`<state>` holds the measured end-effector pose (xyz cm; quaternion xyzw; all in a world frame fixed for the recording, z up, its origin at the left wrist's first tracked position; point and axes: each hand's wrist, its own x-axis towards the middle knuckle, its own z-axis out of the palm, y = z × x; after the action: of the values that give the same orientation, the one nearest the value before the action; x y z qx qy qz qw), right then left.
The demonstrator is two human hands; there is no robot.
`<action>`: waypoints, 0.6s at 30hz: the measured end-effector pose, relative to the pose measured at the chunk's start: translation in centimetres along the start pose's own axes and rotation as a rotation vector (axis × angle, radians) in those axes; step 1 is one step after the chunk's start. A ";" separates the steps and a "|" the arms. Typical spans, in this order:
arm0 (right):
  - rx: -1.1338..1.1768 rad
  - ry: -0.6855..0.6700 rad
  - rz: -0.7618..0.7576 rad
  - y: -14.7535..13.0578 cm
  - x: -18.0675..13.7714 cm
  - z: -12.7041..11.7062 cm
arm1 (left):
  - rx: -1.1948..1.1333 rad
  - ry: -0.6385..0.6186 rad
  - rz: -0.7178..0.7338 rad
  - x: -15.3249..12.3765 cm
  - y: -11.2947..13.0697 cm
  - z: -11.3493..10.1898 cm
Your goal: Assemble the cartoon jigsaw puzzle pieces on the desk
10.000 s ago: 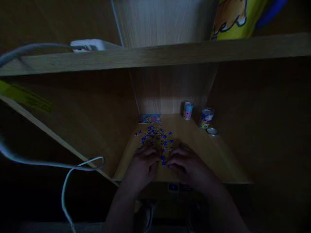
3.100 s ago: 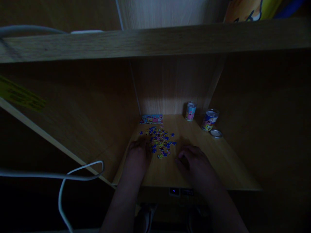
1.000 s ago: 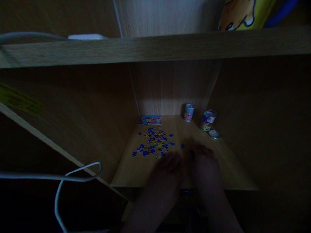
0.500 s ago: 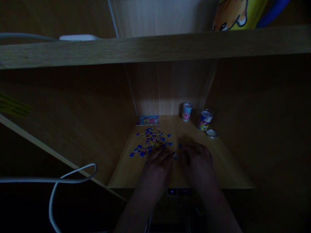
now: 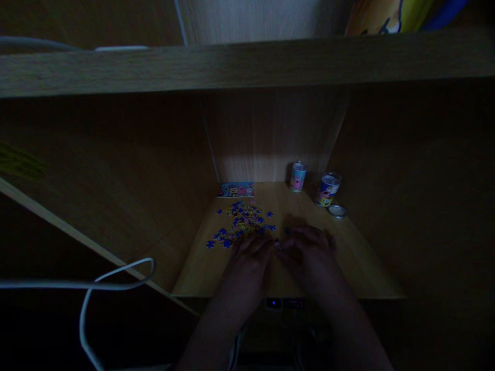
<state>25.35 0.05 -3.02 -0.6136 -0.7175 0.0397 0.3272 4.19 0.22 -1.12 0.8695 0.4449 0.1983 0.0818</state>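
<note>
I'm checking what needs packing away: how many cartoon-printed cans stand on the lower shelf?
2: the light-blue can near the back panel, and the dark-blue can nearer the right wall, beside the round lid.

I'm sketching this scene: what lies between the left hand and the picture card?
In the head view, scattered puzzle pieces lie between the left hand and the picture card.

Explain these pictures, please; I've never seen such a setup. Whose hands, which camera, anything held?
No machine here: a person's bare left hand and right hand, seen from a camera worn on the head. On the wooden surface lie scattered jigsaw pieces, with a picture card behind. To the right stand a light blue can and a dark blue can, a round lid beside the latter. Both hands are close to one small piece; it's too dark to tell whether either grips it.
</note>
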 end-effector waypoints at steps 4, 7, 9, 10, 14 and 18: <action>0.014 -0.030 -0.027 0.2 0.0 0.0 | 0.026 -0.031 -0.028 0.0 0.0 0.0; 0.020 -0.038 -0.028 0.2 0.0 0.0 | 0.044 -0.039 -0.037 0.0 -0.1 0.2; 0.030 -0.040 -0.026 0.2 0.1 0.0 | 0.051 -0.048 -0.038 -0.1 -0.1 0.3; 0.036 -0.042 -0.025 0.1 0.1 0.0 | 0.053 -0.051 -0.039 -0.1 -0.1 0.4; 0.045 -0.044 -0.024 0.1 0.1 0.0 | 0.057 -0.030 -0.041 -0.2 -0.1 0.4; 0.035 -0.036 -0.031 0.1 0.1 0.2 | 0.040 -0.019 -0.043 -0.1 0.0 0.3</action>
<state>25.38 0.21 -3.21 -0.5957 -0.7318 0.0583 0.3258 4.28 0.15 -1.45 0.8632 0.4664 0.1791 0.0729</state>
